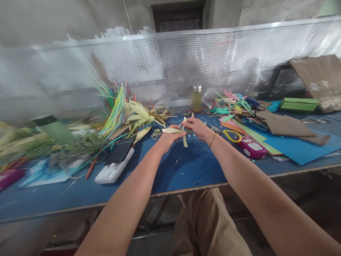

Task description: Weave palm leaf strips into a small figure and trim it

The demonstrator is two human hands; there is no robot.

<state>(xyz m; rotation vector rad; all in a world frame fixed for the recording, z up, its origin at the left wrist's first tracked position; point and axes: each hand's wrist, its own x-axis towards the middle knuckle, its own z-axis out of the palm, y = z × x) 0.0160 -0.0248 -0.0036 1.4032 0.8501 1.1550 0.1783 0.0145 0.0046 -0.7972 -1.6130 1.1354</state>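
Both my arms reach out over a blue worktable (pixel 186 170). My left hand (pixel 167 135) is closed around pale yellow-green leaf strips (pixel 173 131), with one strip sticking out to the left. My right hand (pixel 195 127) pinches the same bundle from the right, where an upright strip (pixel 183 122) rises and another hangs down below the fingers. A gold bangle (pixel 213 139) sits on my right wrist. The hands meet just above the tabletop.
A heap of dried husks and coloured strips (pixel 125 110) lies at left with a black phone (pixel 119 151) on a white case (pixel 113 170). Yellow-handled scissors (pixel 231 136), a pink box (pixel 253 147), coloured paper (pixel 298 147), a jar (pixel 197 97) and a perforated metal screen (pixel 213 64) are nearby.
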